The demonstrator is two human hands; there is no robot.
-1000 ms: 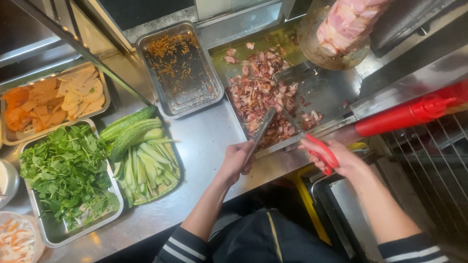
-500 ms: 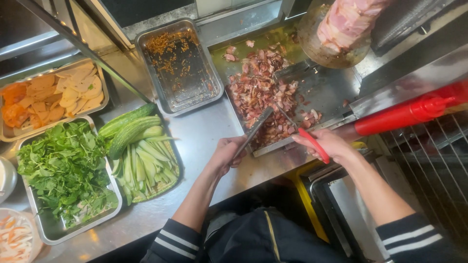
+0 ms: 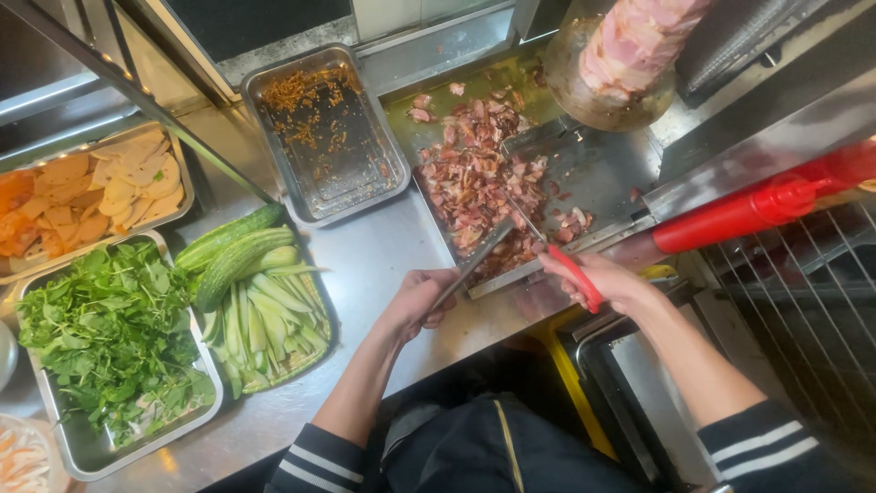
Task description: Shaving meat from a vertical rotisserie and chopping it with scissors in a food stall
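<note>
Head view: the meat tray (image 3: 429,96) serves as landmark. In it lies a broad heap of chopped roasted meat (image 3: 470,178), already cut small, so the chopping looks largely done; what seems left is gathering the pieces at the near edge. The left hand (image 3: 418,304) is closed around 1 metal-handled blade (image 3: 474,263), just in front of the tray; the right hand (image 3: 607,281) grips 1 red-handled tool (image 3: 575,277), its tip in the meat. Behind the tray stands 1 meat spit (image 3: 634,41); right of it, 1 red squeeze bottle (image 3: 757,210). Left of it on the worktop (image 3: 365,265): 1 nearly emptied pan (image 3: 324,132), 1 cucumber tray (image 3: 260,306), 1 tray of greens (image 3: 109,338), 1 tray of sliced flatbread-like pieces (image 3: 91,192).
</note>
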